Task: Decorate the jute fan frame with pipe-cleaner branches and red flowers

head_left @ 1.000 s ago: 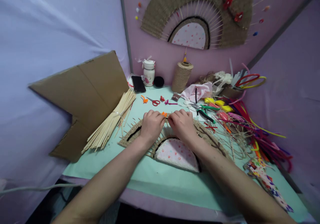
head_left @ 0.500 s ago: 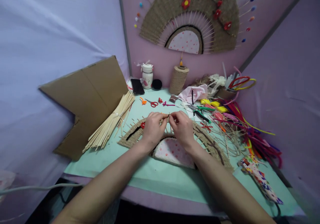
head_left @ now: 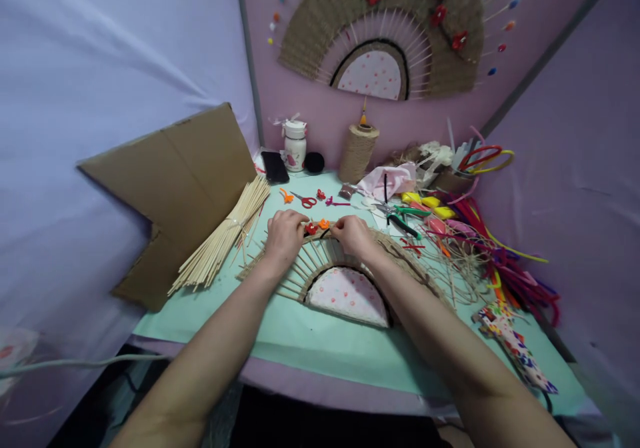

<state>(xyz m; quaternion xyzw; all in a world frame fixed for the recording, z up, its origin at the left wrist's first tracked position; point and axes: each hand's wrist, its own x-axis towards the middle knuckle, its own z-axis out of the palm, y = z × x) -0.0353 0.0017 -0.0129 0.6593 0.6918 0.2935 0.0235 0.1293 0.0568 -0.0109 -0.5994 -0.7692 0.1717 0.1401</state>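
Note:
A woven twine fan with stick ribs lies on the table, its half-round dotted panel toward me. My left hand bends over the left of the fan's upper band, its fingertips closed at the rim beside a red flower. Right of that flower sits an orange flower. With fingertips pinched, my right hand is at the band just right of the orange flower, at the end of a short black pipe cleaner. The hands hide parts of the band.
Behind the fan lie red scissors, a purple flower and green-handled pliers. A stick bundle leans by cardboard at left. A twine spool stands at the back. Pipe cleaners and a patterned glue gun are at right.
My hands have moved apart, the left one leftward, uncovering the red and orange flowers between them. The left hand now covers the fan's left part. The view has tipped slightly downward.

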